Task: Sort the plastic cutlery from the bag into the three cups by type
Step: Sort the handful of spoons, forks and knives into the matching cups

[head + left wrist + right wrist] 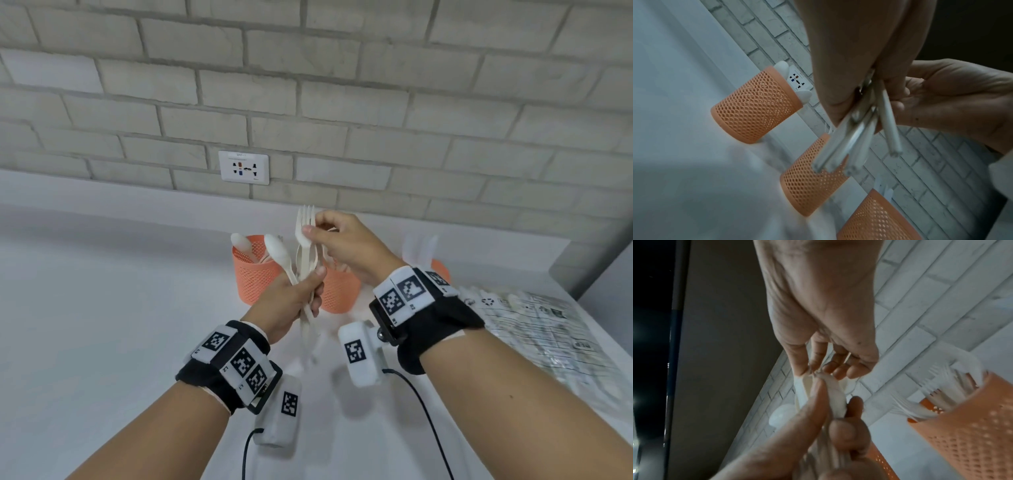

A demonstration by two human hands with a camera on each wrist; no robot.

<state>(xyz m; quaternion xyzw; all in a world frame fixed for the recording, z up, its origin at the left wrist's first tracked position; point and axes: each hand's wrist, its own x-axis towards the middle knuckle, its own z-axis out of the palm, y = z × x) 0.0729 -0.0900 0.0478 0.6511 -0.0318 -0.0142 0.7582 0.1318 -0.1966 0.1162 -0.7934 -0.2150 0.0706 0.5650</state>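
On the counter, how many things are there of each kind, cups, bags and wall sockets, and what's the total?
Orange mesh cups: 3
Cutlery bag: 1
Wall socket: 1
Total: 5

Left hand point(291, 301) grips cutlery point(306, 274) (right hand point(346, 245) pinching).
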